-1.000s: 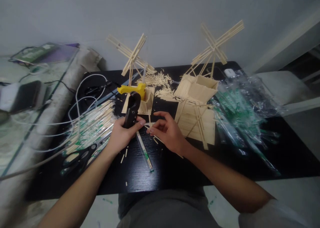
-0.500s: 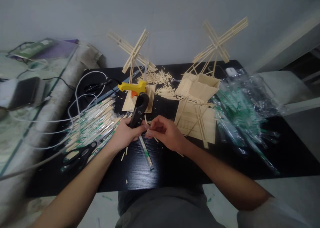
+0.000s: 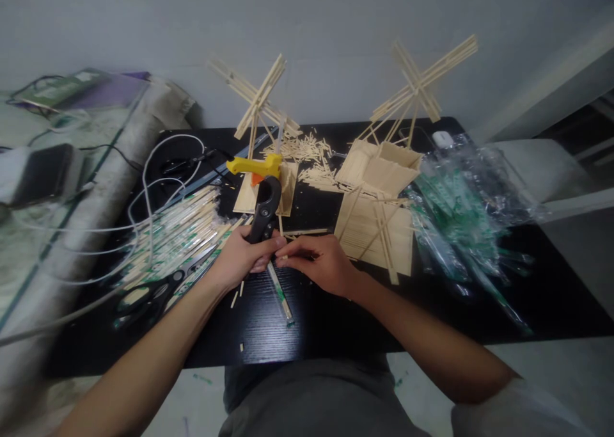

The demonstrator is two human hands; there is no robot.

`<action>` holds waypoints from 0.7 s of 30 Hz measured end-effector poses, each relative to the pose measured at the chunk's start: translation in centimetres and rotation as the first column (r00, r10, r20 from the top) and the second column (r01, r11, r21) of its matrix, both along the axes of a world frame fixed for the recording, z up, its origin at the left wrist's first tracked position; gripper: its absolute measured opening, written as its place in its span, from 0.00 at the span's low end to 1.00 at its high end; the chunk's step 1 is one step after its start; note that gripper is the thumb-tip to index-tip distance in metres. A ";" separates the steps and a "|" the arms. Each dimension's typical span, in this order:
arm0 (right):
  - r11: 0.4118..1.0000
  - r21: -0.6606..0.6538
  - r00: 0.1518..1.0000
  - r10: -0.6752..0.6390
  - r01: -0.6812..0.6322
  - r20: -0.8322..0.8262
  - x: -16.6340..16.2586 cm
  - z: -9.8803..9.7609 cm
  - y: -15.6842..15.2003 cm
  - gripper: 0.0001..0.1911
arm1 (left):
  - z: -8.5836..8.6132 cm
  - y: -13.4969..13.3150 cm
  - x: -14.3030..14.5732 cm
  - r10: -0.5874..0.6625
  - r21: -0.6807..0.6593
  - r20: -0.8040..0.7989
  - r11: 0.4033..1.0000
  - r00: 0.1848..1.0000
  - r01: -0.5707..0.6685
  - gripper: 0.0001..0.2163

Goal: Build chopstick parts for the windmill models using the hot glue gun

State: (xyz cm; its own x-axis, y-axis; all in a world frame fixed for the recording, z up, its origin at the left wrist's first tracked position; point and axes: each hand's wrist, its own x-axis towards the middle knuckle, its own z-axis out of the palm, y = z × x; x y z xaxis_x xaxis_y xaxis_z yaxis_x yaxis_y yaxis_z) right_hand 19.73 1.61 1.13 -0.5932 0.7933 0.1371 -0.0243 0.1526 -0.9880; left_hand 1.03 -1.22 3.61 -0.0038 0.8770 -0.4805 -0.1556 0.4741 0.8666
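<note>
At mid tabletop (image 3: 297, 334), your left hand (image 3: 238, 258) clamps its fingers around the black cutter (image 3: 263, 216). Its long axis points away from you toward the yellow glue gun (image 3: 254, 166). Your right hand (image 3: 320, 263) sits just right of it, fingertips pinched on what looks like a short stick (image 3: 284, 256). The stick lies crosswise and touches your left thumb, just below the cutter.

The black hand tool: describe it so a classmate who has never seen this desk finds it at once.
On the black table, look at the front middle, where the left hand grips the black hand tool. It rises toward the yellow glue gun; unlike the black scissors lying flat further left, it is chunky, with a rounded head.
</note>
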 end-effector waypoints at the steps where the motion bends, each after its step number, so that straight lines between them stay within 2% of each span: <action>1: 1.000 -0.001 1.000 -0.001 0.001 -0.004 0.0 0.0 0.0 0.08 | 0.0 0.0 0.0 -0.011 0.001 0.002 1.000 1.000 0.011 0.23; 7: 1.000 0.029 1.000 0.005 -0.005 0.004 0.1 0.2 0.0 0.08 | -0.3 0.0 -0.3 -0.043 0.012 -0.008 0.999 0.999 0.043 0.24; 11: 1.000 0.023 0.999 0.015 -0.014 -0.033 0.1 0.2 -0.1 0.06 | -0.2 0.0 -0.2 0.000 0.018 -0.008 1.000 1.000 0.000 0.23; 16: 0.973 -0.230 0.996 -0.009 -0.013 -0.094 -0.1 0.4 -0.1 0.21 | 0.0 0.0 -0.2 0.065 0.056 -0.007 0.996 0.998 -0.064 0.22; 21: 0.882 -0.443 0.987 0.139 -0.160 -0.081 -0.3 0.6 0.2 0.24 | -0.5 0.0 -0.1 0.037 0.056 -0.044 0.998 0.998 -0.034 0.23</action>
State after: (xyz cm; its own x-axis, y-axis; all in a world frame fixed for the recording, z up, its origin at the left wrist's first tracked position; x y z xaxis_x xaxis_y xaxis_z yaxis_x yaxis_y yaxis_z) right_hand 19.38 1.77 1.70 -0.7114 0.6790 -0.1811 -0.0583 -0.3139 -0.9477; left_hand 0.89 -1.25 3.13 -0.0557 0.9011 -0.4300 -0.1322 0.4203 0.8977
